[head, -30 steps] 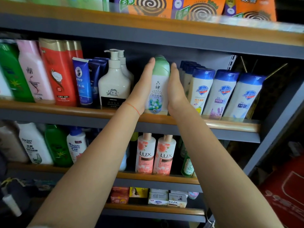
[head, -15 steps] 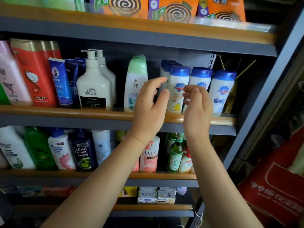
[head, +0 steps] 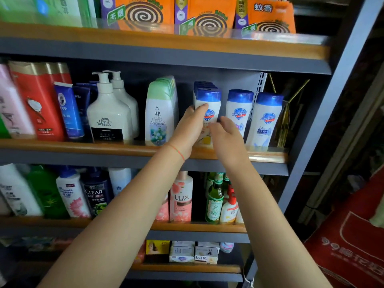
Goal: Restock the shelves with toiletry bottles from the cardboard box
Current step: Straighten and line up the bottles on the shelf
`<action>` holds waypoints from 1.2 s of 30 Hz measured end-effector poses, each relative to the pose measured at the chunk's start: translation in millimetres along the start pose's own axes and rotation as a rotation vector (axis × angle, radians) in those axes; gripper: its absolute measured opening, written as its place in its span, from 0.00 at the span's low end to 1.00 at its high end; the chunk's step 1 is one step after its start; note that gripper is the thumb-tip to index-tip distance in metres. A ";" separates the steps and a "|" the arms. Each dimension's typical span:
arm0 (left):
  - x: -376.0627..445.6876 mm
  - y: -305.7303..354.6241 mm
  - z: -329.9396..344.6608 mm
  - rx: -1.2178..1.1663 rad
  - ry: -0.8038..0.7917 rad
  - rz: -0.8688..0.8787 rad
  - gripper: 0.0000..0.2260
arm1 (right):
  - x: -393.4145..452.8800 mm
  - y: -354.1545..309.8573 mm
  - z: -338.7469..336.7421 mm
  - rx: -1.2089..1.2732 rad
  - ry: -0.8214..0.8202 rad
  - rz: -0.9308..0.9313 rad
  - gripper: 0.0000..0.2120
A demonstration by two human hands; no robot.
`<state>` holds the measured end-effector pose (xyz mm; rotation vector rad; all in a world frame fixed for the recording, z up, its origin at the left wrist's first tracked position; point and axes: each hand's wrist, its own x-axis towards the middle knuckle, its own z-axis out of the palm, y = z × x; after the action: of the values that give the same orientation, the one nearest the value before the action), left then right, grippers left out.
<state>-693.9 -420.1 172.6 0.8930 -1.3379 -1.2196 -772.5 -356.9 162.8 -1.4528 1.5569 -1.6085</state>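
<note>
Safeguard bottle [head: 208, 113] stands at the middle shelf's wooden lip [head: 124, 148], a dark gap separating it from the green-capped bottle [head: 159, 113] leftward. Left hand [head: 190, 129] wraps its left side; right hand [head: 225, 134], fingers curled, touches its front; two matching bottles [head: 252, 117] crowd rightward.

Both forearms reach up and forward, bare, converging toward centre frame. Left hand [head: 190, 129] is raised with palm facing right, fingers [head: 200, 108] extended upward and lightly curled, a thin red string around the wrist. Right hand [head: 225, 135] sits just beside it and slightly lower, back of the hand toward the camera, fingers bent inward toward the left hand; whether either hand actually grips anything isn't clear.
</note>
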 end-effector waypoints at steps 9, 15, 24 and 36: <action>8.1 -0.1 5.4 -0.139 -0.033 -0.107 0.21 | 27.2 -16.2 15.0 0.085 -0.058 0.214 0.29; -20.0 -8.6 7.3 0.238 0.212 0.324 0.27 | 1.1 -3.6 -23.7 -0.090 0.157 -0.234 0.10; -22.6 23.4 47.5 1.207 0.176 0.978 0.22 | 46.0 27.0 -104.1 -0.273 0.296 -0.224 0.30; 36.6 79.9 70.7 1.459 -0.337 0.586 0.26 | 65.6 31.4 -129.9 -0.071 -0.025 -0.022 0.19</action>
<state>-758.8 -427.3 264.5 1.0863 -2.5563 0.2690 -919.5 -368.0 183.9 -1.5270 1.6046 -1.5561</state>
